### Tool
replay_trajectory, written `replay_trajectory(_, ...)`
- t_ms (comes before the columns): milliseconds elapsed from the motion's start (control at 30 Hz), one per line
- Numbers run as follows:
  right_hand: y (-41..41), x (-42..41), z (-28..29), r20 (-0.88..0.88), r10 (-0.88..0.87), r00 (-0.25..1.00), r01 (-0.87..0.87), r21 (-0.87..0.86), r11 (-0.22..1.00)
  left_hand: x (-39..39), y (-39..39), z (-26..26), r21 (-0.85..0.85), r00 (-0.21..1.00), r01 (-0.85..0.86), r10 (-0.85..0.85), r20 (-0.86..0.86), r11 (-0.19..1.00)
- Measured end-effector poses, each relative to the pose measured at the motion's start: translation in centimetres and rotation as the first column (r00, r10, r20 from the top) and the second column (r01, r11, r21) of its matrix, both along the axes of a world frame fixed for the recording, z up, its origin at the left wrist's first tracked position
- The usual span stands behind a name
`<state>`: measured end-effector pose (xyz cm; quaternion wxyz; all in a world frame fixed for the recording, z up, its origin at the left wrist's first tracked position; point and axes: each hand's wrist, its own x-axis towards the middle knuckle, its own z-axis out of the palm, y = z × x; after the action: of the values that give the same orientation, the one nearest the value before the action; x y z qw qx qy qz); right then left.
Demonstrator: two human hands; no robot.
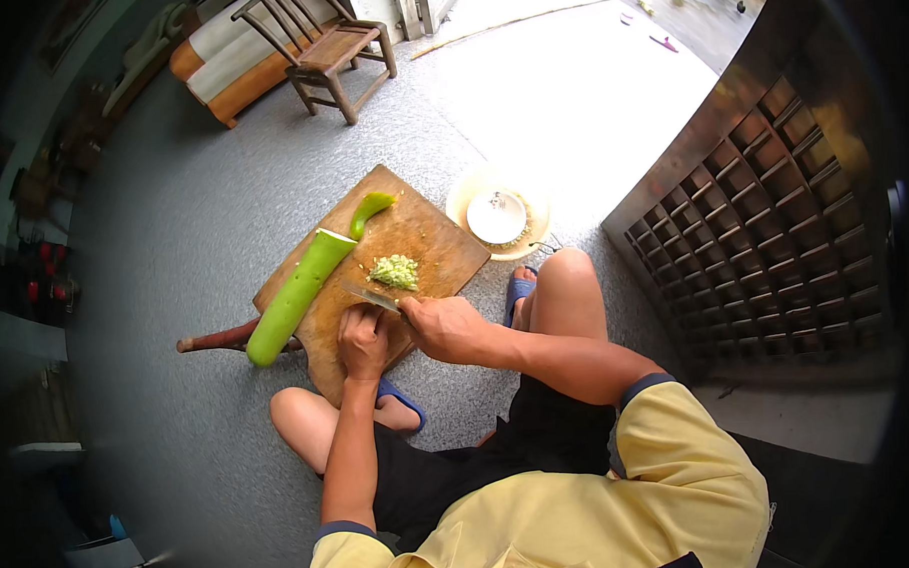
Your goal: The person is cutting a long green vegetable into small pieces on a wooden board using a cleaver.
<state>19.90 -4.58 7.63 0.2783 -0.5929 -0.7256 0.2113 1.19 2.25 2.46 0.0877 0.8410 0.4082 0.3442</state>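
Observation:
My right hand (445, 328) is closed on the handle of a kitchen knife (372, 294), whose blade points left over a wooden cutting board (438, 239). Close to the blade, on the near part of the board, rests my left hand (363, 336) with its fingers curled downward; whether something is under them is hidden. Just beyond the knife lies a small heap of chopped pale green vegetable (395, 272). A long green gourd (297, 301), cut at its far end, lies along the board's left side and overhangs the edge. A curved green end piece (369, 212) lies beyond it.
Right of the board, a white bowl (496, 217) sits in a wide, pale round container (459, 197) with chopped bits. A wooden lattice panel (760, 221) stands at the right. Farther off are a wooden chair (337, 48) and a cushioned wooden seat (245, 81). A brown wooden leg (216, 340) juts out left of the board.

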Motion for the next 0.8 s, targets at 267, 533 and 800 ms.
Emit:
replay_trajectory(267, -0.7, -0.3, 0.7, 0.051, 0.062, 0.997, -0.063, 0.010, 0.998, -0.1, 0.1, -0.7, -0.020, 0.998, 0.012, -0.013, -0.058, 1.000)
replay_trajectory(533, 0.3, -0.9, -0.7, 0.062, 0.069, 0.996, -0.074, 0.091, 0.993, -0.2, 0.3, -1.0, -0.006, 0.998, 0.018, -0.018, -0.052, 1.000)
replay_trajectory(800, -0.3, -0.2, 0.0, 0.079, 0.040, 0.996, -0.046, 0.075, 0.996, 0.0, -0.3, -0.8, -0.008, 0.998, -0.043, 0.043, 0.038, 0.999)
